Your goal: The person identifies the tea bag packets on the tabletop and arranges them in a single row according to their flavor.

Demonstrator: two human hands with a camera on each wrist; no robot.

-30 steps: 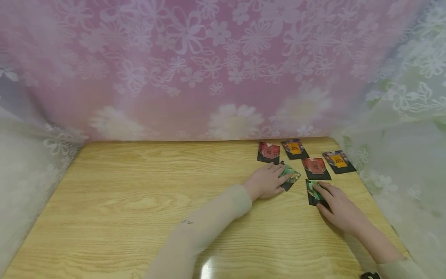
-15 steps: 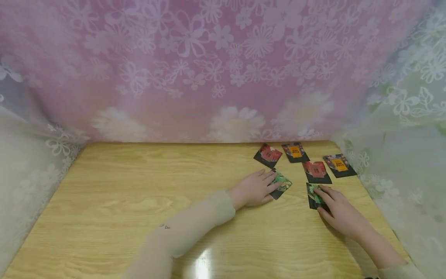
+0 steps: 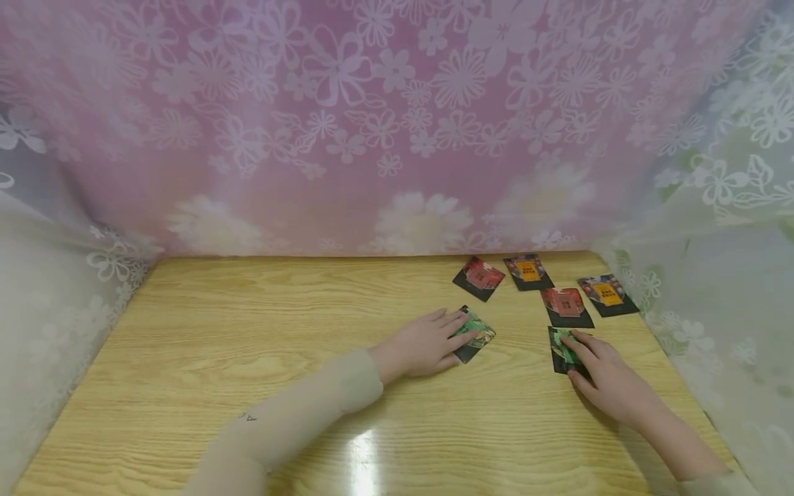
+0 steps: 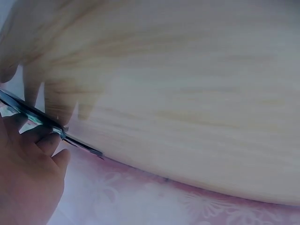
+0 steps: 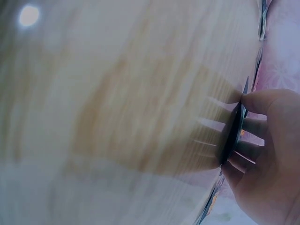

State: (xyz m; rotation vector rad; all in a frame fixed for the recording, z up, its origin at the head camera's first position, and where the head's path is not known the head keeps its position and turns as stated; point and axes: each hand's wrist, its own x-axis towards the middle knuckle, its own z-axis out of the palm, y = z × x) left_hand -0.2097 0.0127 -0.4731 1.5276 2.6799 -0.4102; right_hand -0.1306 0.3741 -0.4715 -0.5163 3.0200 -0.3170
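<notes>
In the head view my left hand (image 3: 422, 344) lies palm down with spread, straight fingers on a small flat green-and-black packet (image 3: 482, 335). My right hand (image 3: 611, 382) rests on a second green-and-black packet (image 3: 557, 356), fingers over its top and thumb at its near edge; the hand covers its right part. Edge-on in the left wrist view, the first packet (image 4: 83, 146) is under the left fingers. The right wrist view shows the second packet's dark edge (image 5: 230, 133) against the extended right fingers and thumb.
Beyond the hands lie two red-and-black packets (image 3: 480, 277) and two packets with orange labels (image 3: 528, 271), all flat on the wood-grain table (image 3: 260, 310). A pink floral cloth (image 3: 335, 138) hangs along the back edge, with pale curtains (image 3: 713, 289) at both sides.
My left hand has slid its green packet leftward and slightly nearer, away from the others. The far-left red packet has turned a little. My right hand has stayed on its packet.
</notes>
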